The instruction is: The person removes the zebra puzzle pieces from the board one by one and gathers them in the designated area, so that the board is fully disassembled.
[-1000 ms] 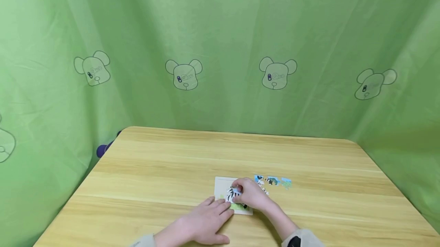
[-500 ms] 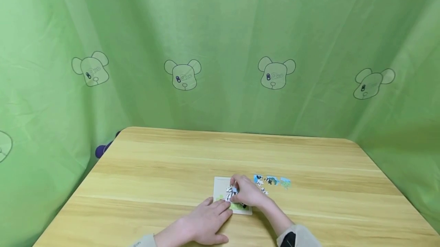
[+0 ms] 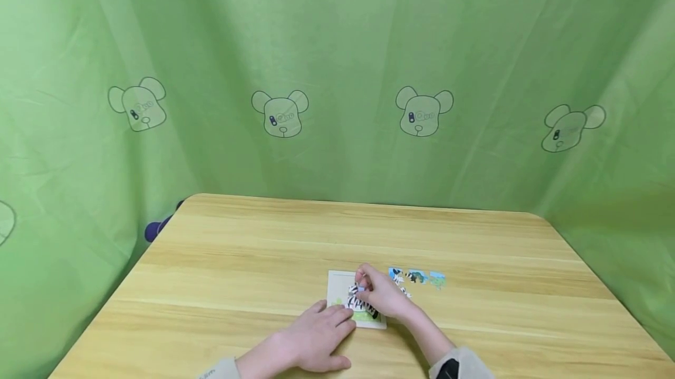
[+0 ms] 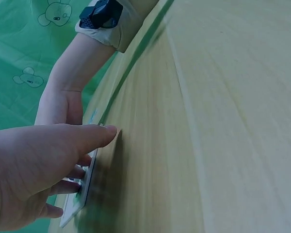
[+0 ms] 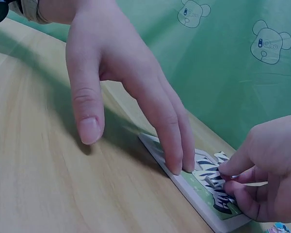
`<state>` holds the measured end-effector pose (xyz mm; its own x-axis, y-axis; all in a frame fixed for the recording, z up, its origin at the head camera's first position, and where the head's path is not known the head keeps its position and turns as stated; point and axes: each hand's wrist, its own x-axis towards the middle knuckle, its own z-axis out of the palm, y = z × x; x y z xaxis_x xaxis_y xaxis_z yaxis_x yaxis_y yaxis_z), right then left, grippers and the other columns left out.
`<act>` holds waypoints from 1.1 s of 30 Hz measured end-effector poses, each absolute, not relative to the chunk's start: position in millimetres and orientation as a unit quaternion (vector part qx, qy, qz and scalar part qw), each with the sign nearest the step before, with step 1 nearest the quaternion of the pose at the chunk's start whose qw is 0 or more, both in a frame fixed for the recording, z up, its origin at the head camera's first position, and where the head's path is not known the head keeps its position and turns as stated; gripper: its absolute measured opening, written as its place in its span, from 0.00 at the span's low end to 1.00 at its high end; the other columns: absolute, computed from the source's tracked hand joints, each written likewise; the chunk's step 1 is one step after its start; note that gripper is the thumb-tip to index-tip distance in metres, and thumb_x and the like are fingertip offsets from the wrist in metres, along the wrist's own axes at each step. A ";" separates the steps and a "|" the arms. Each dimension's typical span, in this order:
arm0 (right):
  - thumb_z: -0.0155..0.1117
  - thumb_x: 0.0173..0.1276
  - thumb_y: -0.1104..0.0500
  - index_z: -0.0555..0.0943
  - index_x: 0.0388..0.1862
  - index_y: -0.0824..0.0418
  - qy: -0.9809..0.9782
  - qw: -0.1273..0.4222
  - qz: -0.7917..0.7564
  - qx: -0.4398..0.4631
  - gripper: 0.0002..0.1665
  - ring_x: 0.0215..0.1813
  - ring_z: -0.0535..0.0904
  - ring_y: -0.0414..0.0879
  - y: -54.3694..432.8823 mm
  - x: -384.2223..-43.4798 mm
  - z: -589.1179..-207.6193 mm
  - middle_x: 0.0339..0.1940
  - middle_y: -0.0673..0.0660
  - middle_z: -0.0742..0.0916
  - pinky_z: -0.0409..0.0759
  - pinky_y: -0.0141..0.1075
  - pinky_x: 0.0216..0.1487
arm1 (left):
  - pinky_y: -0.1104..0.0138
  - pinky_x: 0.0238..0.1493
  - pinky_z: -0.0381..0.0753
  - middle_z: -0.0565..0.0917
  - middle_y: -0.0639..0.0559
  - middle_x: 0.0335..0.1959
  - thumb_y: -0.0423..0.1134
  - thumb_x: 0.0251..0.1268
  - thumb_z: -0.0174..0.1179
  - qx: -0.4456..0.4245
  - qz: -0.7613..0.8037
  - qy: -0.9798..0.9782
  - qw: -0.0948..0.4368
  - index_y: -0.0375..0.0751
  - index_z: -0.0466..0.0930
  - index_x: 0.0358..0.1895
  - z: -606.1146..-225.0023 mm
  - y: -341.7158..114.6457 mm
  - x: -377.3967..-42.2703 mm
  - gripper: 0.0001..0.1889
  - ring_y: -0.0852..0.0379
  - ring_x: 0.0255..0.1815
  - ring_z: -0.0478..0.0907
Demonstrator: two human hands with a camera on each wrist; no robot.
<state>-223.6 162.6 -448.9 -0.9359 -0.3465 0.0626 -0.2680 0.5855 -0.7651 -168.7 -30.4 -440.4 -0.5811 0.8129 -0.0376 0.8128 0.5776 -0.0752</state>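
A shallow puzzle board [image 3: 337, 285] with a pale frame and a partly assembled zebra picture lies near the front of the table. My left hand [image 3: 323, 335] rests beside it, fingers extended onto its left front edge and thumb stretched out on the wood. Over the zebra, my right hand [image 3: 384, 292] pinches a zebra puzzle piece [image 3: 361, 289] between curled fingers and thumb; the fingers partly cover it. In the right wrist view, the striped zebra pieces [image 5: 206, 165] show under the right fingertips, and the left fingertips [image 5: 174, 165] touch the board's near edge.
Loose puzzle pieces with blue and green print [image 3: 418, 277] lie right of the board, one partly behind the right hand. The wooden table [image 3: 237, 250] is enclosed by a green curtain [image 3: 337, 162] with printed bear heads. Something purple [image 3: 153, 231] shows beyond the left edge.
My right fingers have lifted slightly and shifted away from me over the board, so more of the zebra's striped body shows. My left hand has stayed in place.
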 end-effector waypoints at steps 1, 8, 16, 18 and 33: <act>0.61 0.56 0.72 0.71 0.36 0.62 0.884 0.049 -0.432 -0.171 0.12 0.31 0.71 0.44 163.3 -223.6 -449.1 0.27 0.52 0.76 0.71 0.34 0.33 | 0.54 0.64 0.63 0.65 0.51 0.67 0.65 0.59 0.50 -0.458 0.040 -0.888 0.001 0.47 0.68 0.63 -440.1 -30.4 -168.9 0.35 0.55 0.67 0.61; 0.60 0.57 0.73 0.71 0.37 0.66 0.846 0.067 -0.503 -0.167 0.11 0.31 0.70 0.43 168.9 -224.4 -449.5 0.27 0.53 0.75 0.71 0.29 0.32 | 0.54 0.64 0.63 0.65 0.51 0.67 0.65 0.59 0.50 -0.457 0.039 -0.888 0.002 0.46 0.67 0.64 -440.1 -32.4 -170.8 0.35 0.54 0.67 0.61; 0.60 0.59 0.71 0.69 0.41 0.69 0.809 0.092 -0.565 -0.131 0.13 0.26 0.71 0.43 187.3 -222.1 -449.4 0.27 0.54 0.76 0.71 0.28 0.22 | 0.54 0.64 0.63 0.65 0.51 0.67 0.65 0.60 0.50 -0.461 0.035 -0.887 0.002 0.46 0.67 0.64 -441.5 -32.3 -171.4 0.35 0.54 0.67 0.61; 0.61 0.59 0.70 0.69 0.42 0.69 0.812 0.091 -0.565 -0.114 0.13 0.25 0.71 0.44 195.1 -222.4 -449.1 0.27 0.55 0.76 0.71 0.29 0.21 | 0.54 0.64 0.62 0.64 0.50 0.68 0.65 0.60 0.49 -0.463 0.034 -0.886 0.002 0.46 0.66 0.65 -443.0 -32.1 -171.3 0.35 0.54 0.67 0.60; 0.61 0.58 0.69 0.67 0.45 0.75 0.812 0.088 -0.574 -0.057 0.19 0.31 0.75 0.43 272.2 -219.9 -439.9 0.30 0.54 0.78 0.79 0.35 0.33 | 0.57 0.66 0.61 0.62 0.48 0.69 0.63 0.63 0.47 -0.474 0.024 -0.880 0.010 0.44 0.64 0.67 -447.6 -37.5 -168.7 0.35 0.54 0.69 0.57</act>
<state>-219.9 272.2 -439.9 -0.9781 -0.1932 -0.0772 0.0085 0.3336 -0.9427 -168.7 -37.5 -447.6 -0.5495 0.8355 -0.0043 0.8345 0.5486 -0.0517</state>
